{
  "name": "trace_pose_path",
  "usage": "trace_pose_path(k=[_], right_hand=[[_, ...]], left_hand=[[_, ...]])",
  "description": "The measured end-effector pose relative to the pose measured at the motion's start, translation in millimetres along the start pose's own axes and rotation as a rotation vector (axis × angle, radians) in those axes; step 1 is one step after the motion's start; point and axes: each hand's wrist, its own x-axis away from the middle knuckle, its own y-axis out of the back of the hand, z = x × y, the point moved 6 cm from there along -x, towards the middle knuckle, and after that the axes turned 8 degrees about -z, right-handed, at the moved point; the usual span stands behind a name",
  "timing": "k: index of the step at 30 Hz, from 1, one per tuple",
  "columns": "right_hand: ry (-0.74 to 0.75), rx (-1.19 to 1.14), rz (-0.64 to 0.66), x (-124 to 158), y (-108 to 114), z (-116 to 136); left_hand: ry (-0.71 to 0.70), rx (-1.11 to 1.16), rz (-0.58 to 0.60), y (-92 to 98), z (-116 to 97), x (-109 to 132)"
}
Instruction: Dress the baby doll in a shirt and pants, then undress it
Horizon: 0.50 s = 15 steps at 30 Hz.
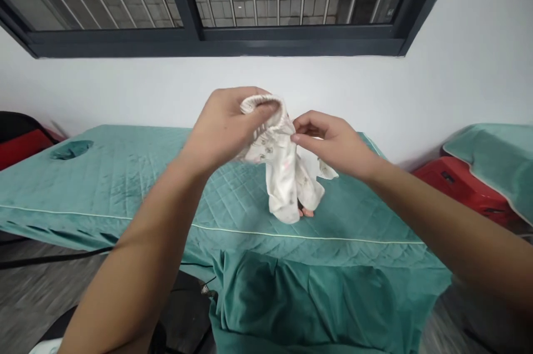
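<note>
Small white pants [282, 176] with a faint print hang above the bed, their gathered waistband at the top and two short legs dangling. My left hand [233, 124] is closed on the waistband, its thumb pressed inside the opening. With thumb and fingertips, my right hand [333, 140] pinches the right side of the pants just below the waistband. Behind them and under my right hand, another bit of white printed cloth [328, 170] is partly hidden. Small skin-coloured toes or fingers, perhaps a doll's [307, 212], peek out below one pant leg; the rest is covered.
A green quilted massage bed [145, 176] with a face hole [71, 150] stands against the white wall under a barred window [258, 4]. Red objects [462, 187] sit at both ends, the right one partly under green cloth. A black cable [54, 258] runs at lower left.
</note>
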Motion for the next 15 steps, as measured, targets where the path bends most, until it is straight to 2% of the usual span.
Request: trace_pose_path(k=[2, 4, 7, 9, 11, 13, 15], right_hand=[[0.020, -0.026, -0.012, -1.7, 6.6, 5.8], [0.128, 0.032, -0.093, -1.1, 15.7, 21.5], [0.460, 0.289, -0.193, 5.8, 19.2, 59.6], [0.728, 0.528, -0.120, 13.8, 4.6, 80.1], [0.897, 0.764, 0.011, 19.7, -15.4, 84.3], [0.941, 0.939, 0.062, 20.0, -28.3, 77.8], [0.967, 1.043, 0.031, 18.7, -33.9, 70.4]], left_hand=[[0.037, 0.056, -0.035, 4.7, 0.5, -2.6], [0.051, 0.045, -0.052, 5.4, 0.1, -5.5], [0.025, -0.008, -0.047, 1.2, -5.6, -11.8], [0.012, -0.020, -0.005, -3.8, -9.3, -16.4], [0.019, -0.029, 0.055, -8.9, -9.5, -20.2], [0.016, -0.041, 0.117, -13.2, -7.1, -22.2], [-0.001, -0.066, 0.177, -17.5, -2.3, -22.0]])
